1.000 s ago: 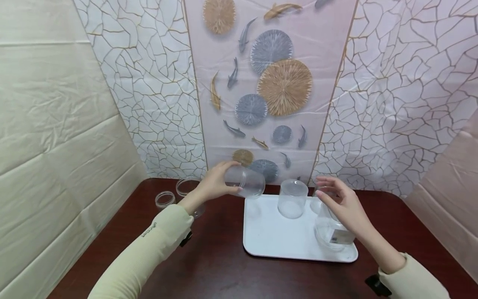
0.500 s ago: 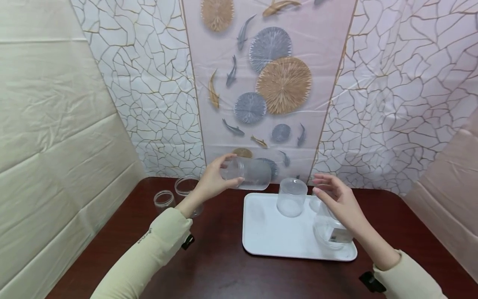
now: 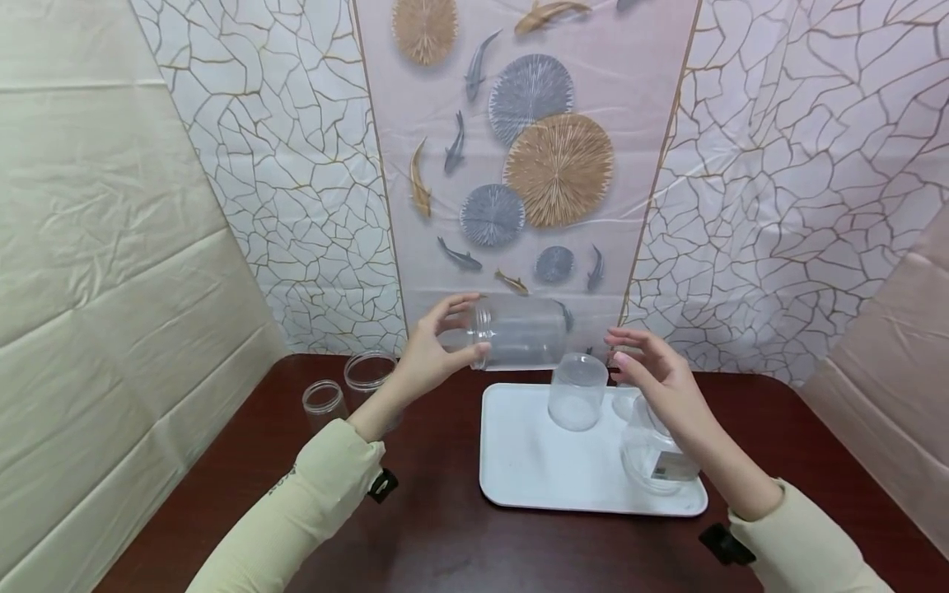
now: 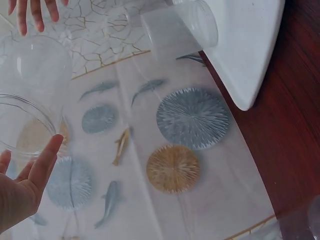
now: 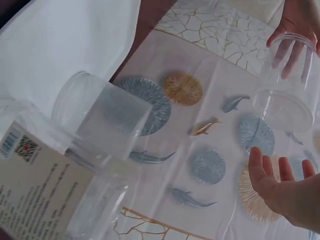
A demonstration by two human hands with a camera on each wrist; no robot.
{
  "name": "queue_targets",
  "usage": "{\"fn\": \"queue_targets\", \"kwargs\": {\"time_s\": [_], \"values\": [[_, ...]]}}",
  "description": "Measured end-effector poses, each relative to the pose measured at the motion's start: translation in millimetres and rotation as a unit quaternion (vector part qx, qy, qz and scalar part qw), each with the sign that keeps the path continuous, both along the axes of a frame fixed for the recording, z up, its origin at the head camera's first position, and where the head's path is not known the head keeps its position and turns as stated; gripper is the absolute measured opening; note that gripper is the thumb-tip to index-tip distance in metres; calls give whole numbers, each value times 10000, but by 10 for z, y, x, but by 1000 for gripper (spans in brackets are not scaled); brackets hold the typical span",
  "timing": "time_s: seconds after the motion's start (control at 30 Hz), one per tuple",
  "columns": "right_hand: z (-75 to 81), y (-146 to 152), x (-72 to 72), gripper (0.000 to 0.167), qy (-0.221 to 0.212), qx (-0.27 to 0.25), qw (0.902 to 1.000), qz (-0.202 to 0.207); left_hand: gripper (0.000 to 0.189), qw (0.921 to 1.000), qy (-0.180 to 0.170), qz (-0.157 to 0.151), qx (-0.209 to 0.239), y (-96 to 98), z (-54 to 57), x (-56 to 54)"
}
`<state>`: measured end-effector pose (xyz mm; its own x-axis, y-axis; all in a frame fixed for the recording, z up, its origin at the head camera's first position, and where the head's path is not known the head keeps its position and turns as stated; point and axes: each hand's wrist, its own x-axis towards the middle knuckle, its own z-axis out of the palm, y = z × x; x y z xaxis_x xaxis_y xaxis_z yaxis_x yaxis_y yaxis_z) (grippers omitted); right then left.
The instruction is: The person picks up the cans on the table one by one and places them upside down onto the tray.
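Note:
My left hand holds a clear plastic jar by its threaded mouth, thumb below and fingers above. The jar lies sideways in the air, its base toward the right, above the back of a white tray. In the right wrist view the left fingers show through the wall of the held jar. My right hand hovers over the tray's right side, fingers spread and bent loosely, apart from the held jar. Below it stands a clear jar with a printed label. An upside-down clear jar stands nearer the tray's middle.
Two more clear jars stand mouth up at the table's left: a smaller jar and a wider jar, the latter partly behind my left forearm. Another clear jar is partly hidden behind the right hand. A patterned cloth hangs behind the table.
My left hand has raised the jar and carried it to the right, turning it from a tilt to nearly level. The right hand has shifted slightly left and up.

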<state>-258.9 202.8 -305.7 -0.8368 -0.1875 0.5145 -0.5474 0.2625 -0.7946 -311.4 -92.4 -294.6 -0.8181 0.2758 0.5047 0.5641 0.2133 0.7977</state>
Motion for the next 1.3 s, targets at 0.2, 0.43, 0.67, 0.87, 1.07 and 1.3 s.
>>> {"fn": "queue_targets", "kwargs": {"time_s": [0.2, 0.43, 0.67, 0.87, 1.07, 1.3], "values": [[84, -79, 7, 30, -207, -431, 9983, 345, 62, 9996, 7, -216, 189, 52, 36, 45], [140, -173, 55, 36, -435, -957, 9921, 689, 62, 9983, 112, -452, 340, 94, 56, 112], [207, -228, 100, 38, -616, -1164, 9890, 676, 64, 9958, 194, -751, 490, 170, 97, 212], [246, -230, 123, 38, -955, -1204, 9858, 675, 65, 9939, 255, -909, 566, 197, 125, 266], [265, -220, 145, 34, -1278, -1378, 9775, 959, 66, 9927, 388, -985, 586, 213, 122, 288], [275, -212, 141, 45, -1733, -1371, 9680, 1187, 67, 9914, 616, -1040, 506, 223, 98, 320]]}}
